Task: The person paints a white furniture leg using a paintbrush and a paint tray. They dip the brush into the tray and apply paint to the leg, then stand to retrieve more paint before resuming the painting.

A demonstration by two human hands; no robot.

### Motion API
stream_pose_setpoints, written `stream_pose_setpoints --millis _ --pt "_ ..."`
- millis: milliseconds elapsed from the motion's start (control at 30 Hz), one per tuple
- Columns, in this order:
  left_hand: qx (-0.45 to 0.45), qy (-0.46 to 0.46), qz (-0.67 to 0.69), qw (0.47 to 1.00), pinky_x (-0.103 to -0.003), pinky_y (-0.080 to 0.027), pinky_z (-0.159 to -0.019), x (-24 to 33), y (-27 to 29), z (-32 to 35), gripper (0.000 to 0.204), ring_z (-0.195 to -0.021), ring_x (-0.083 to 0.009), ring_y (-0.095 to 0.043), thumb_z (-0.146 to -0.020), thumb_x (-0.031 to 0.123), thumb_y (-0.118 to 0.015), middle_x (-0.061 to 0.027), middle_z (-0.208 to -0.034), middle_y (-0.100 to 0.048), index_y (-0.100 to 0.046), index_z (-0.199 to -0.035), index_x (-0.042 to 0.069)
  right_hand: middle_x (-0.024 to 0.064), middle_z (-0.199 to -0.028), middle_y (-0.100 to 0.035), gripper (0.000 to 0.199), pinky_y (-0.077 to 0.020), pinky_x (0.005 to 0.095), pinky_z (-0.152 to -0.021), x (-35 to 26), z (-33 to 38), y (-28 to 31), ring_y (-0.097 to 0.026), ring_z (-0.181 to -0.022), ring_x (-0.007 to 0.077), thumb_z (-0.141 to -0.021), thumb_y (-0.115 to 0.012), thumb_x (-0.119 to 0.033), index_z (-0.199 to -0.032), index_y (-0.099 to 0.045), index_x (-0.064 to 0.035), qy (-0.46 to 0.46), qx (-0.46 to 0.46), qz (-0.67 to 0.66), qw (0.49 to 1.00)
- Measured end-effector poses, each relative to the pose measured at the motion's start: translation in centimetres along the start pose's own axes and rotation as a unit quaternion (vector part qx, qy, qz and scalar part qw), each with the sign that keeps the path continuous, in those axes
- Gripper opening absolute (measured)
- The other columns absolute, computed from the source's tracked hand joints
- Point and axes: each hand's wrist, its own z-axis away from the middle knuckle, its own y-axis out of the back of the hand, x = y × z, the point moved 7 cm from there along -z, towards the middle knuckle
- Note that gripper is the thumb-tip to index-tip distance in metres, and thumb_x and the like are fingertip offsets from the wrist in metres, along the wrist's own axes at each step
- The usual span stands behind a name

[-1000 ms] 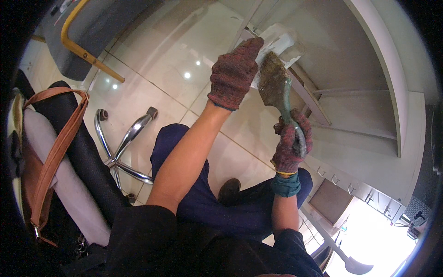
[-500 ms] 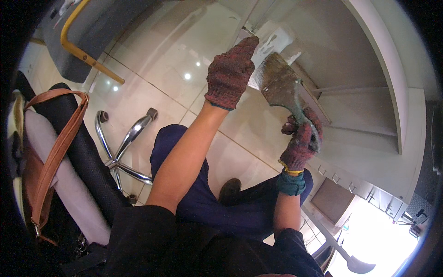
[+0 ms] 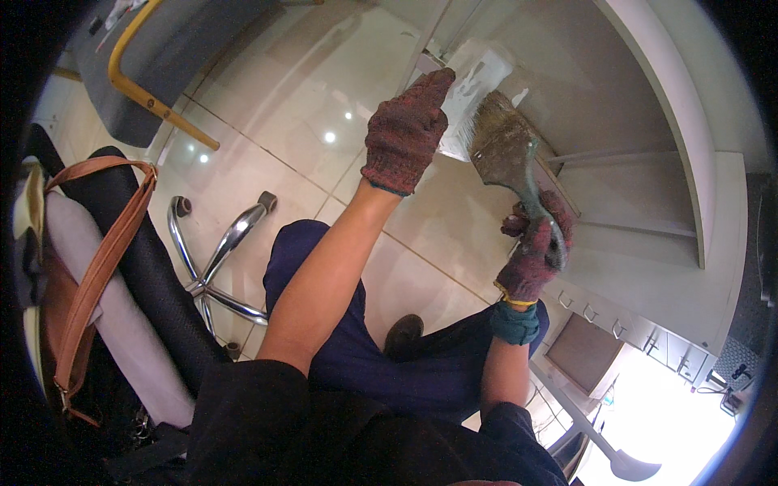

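- Brown leather bag strap (image 3: 97, 267) hangs over a black chair at far left, beside a chrome chair base (image 3: 215, 259).
- Left hand (image 3: 405, 134), in a reddish knit glove, presses flat on a white paint-smeared board (image 3: 474, 77), fingers extended.
- Right hand (image 3: 535, 255), gloved likewise, is clenched around the handle of a wide worn paintbrush (image 3: 506, 158), whose bristles touch the board.
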Motion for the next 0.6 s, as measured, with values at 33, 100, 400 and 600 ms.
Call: stream_pose_setpoints --millis 33,100,400,600 --pt "-0.019 0.006 -0.003 1.0 -0.037 -0.05 -0.074 0.1 -0.2 0.1 0.043 -0.088 -0.029 -0.061 -0.075 0.01 -0.053 -0.0112 -0.106 -0.061 -0.055 -0.118 0.014 0.0136 -0.089 -0.064 0.039 -0.0525 0.0295 -0.058 -0.1 0.4 -0.5 -0.063 -0.07 0.0184 -0.084 -0.062 -0.023 -0.113 -0.053 0.0004 0.023 0.008 0.021 0.999" --pt "-0.056 0.019 -0.01 0.998 -0.039 -0.048 -0.082 0.2 -0.7 0.1 0.044 -0.099 -0.0304 -0.058 -0.077 0.01 -0.049 -0.0107 -0.119 -0.056 -0.05 -0.121 0.011 0.0139 -0.088 -0.064 0.036 -0.0529 0.0301 -0.059 -0.1 1.0 -1.3 -0.063 -0.07 0.0185 -0.083 -0.063 -0.016 -0.113 -0.053 0.0015 0.035 0.005 0.046 0.998" --pt "-0.01 -0.005 -0.016 1.0 -0.035 -0.051 -0.072 0.0 -0.3 0.1 0.042 -0.087 -0.028 -0.063 -0.075 0.008 -0.054 -0.0108 -0.104 -0.063 -0.057 -0.117 0.012 0.0124 -0.08 -0.062 0.043 -0.048 0.0284 -0.05 1.0 -0.9 0.8 -0.059 -0.061 0.0174 -0.085 -0.059 -0.034 -0.112 -0.053 -0.0014 -0.057 0.011 -0.046 0.997" --pt "-0.07 0.038 -0.012 0.997 -0.039 -0.049 -0.08 -0.3 -1.3 -0.1 0.042 -0.095 -0.0316 -0.06 -0.077 0.01 -0.051 -0.0113 -0.115 -0.058 -0.052 -0.119 0.012 0.0139 -0.081 -0.063 0.043 -0.0496 0.0291 -0.051 0.3 0.1 -0.7 -0.06 -0.061 0.0184 -0.084 -0.06 -0.032 -0.112 -0.052 -0.0008 -0.012 -0.003 0.029 1.0"
